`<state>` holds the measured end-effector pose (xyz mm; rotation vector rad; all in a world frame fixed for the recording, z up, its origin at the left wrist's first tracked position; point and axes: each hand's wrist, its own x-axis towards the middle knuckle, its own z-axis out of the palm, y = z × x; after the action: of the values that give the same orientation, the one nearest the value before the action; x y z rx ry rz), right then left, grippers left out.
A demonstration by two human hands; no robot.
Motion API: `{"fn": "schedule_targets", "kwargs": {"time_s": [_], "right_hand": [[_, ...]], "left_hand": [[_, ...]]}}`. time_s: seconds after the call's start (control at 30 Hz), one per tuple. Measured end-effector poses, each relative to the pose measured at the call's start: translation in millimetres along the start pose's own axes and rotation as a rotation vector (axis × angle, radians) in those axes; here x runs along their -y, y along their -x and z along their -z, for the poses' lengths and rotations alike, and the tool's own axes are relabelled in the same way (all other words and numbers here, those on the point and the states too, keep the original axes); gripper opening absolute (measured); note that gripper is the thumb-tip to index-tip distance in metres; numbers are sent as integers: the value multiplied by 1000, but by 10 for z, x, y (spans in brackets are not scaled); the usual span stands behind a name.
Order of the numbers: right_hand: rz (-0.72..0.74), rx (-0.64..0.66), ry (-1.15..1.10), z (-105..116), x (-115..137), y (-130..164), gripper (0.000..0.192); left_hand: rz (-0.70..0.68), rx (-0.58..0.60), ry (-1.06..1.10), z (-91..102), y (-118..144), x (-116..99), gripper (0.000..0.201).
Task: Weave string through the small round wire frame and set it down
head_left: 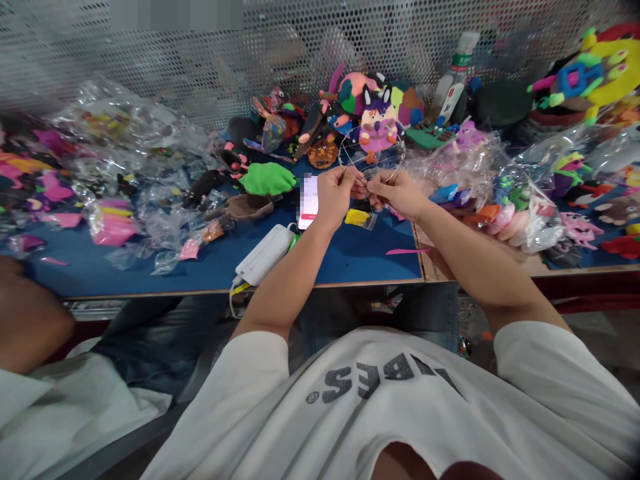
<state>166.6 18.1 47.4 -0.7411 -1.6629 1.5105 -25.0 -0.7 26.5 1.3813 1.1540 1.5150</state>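
Close together over the blue tabletop, my left hand [340, 189] and my right hand [395, 192] both have their fingers pinched. Between and beyond them runs a thin, pale, looped strand [341, 155], either wire or clear cord; I cannot tell which. Both sets of fingertips close on it, and its ends are hidden in the fingers. Just past the loops stands a purple and pink clay animal figure [379, 127] with pointed dark ears. A phone [309, 200] with a lit screen lies beside my left hand. Under the hands is a yellow piece in a small clear bag [357, 217].
A white power bank [265, 255] with a cable lies at the table's front edge. Bagged clay pieces [115, 223] crowd the left, more bags [525, 213] the right. A bottle [457, 70] stands near the perforated metal panel [165, 60]. Another person's arm [30, 320] is at left.
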Motion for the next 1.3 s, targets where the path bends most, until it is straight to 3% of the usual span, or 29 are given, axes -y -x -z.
{"fn": "schedule_targets", "kwargs": {"time_s": [0.27, 0.43, 0.6, 0.77, 1.0, 1.13, 1.3], "right_hand": [[266, -59, 462, 75, 30, 56, 26], [399, -96, 565, 117, -53, 33, 18], [381, -265, 593, 138, -73, -20, 17], [319, -367, 604, 124, -88, -64, 33], [68, -179, 236, 60, -24, -53, 54], [1, -227, 84, 59, -24, -61, 49], [-38, -169, -30, 114, -67, -78, 40]], "left_hand": [[164, 9, 133, -35, -31, 42, 57], [270, 47, 273, -27, -56, 73, 52], [224, 11, 302, -54, -67, 140, 49], [146, -27, 297, -102, -56, 167, 47], [-13, -56, 83, -134, 72, 19, 45], [-49, -68, 56, -148, 108, -5, 44], [-6, -57, 47, -136, 74, 53, 46]]}}
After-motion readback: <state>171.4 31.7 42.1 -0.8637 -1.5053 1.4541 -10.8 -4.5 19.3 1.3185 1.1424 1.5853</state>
